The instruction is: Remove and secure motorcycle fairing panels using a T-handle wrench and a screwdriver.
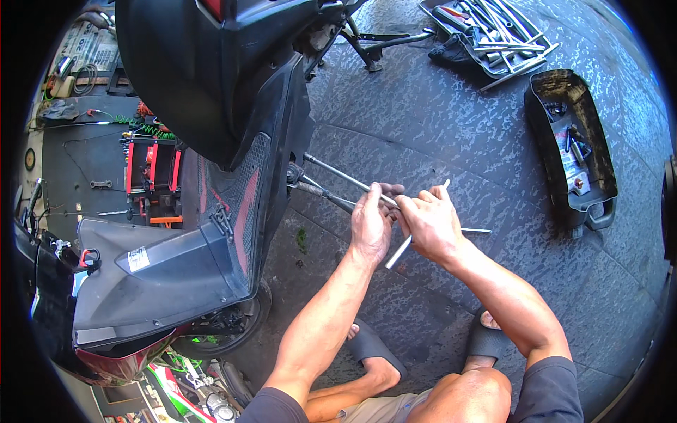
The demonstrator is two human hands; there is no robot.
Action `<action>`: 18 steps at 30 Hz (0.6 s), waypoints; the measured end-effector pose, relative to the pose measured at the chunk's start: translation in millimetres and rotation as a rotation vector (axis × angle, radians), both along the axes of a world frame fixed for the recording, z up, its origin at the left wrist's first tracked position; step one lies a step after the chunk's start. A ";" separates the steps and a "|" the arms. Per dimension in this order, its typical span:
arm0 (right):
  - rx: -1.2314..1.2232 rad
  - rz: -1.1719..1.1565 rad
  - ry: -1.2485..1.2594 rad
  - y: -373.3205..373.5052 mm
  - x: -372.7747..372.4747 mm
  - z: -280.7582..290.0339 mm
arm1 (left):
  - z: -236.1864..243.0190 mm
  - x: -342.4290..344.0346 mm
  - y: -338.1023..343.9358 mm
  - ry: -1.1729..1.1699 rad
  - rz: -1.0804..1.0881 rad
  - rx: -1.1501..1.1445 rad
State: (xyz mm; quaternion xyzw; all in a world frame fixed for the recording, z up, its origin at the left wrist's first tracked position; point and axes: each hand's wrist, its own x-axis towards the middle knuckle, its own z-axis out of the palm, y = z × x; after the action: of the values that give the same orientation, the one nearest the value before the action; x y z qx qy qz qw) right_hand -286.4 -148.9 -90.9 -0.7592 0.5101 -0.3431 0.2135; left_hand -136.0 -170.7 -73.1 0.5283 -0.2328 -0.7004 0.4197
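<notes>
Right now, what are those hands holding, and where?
Both hands grip metal rods: left hand around the long rod near its end, right hand mid-shaft on the crossing rod.

a: where's the view from?
b: one head-worn fisheye, looking steeply down and close over the person's hands, knees, dark floor (437, 127) and scooter (211, 92).

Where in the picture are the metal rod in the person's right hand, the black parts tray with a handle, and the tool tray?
Metal rod (399, 252): head view, lower end below the right hand.
Black parts tray (604, 185): head view, right rim.
Tool tray (520, 68): head view, lower rim.
</notes>
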 end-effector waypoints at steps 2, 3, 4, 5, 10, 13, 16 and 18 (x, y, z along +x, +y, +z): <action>0.638 -0.074 -0.741 -4.2 5.4 3.6 | -1.1 2.9 -1.2 0.164 -0.214 0.061; 1.201 -0.090 -1.327 -10.1 4.2 7.7 | -2.3 6.7 0.9 0.272 -0.345 0.112; 1.504 0.000 -1.837 -14.2 4.0 10.9 | -7.0 15.6 -5.1 0.389 -0.410 0.103; 1.463 0.055 -1.735 -5.5 1.4 19.9 | -11.8 24.1 -10.6 0.506 -0.475 0.094; 0.543 0.454 -0.788 33.8 -33.2 44.0 | -2.5 -8.9 10.5 -0.076 -0.093 0.185; 0.497 0.036 -0.828 25.8 -52.1 28.1 | 6.9 -7.9 16.6 0.119 -0.040 0.083; 0.581 0.331 -0.048 35.1 -39.4 5.8 | 1.8 -10.5 11.3 0.129 -0.042 0.059; 0.514 0.427 -0.263 33.3 -44.4 40.3 | 1.6 -9.2 9.4 0.062 -0.014 0.064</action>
State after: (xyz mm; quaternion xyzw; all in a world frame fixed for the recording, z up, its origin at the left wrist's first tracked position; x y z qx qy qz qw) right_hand -330.8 -115.6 -50.6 -0.7196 0.3777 -0.2460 0.5281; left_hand -145.2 -161.2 -71.5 0.5178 -0.2010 -0.7264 0.4047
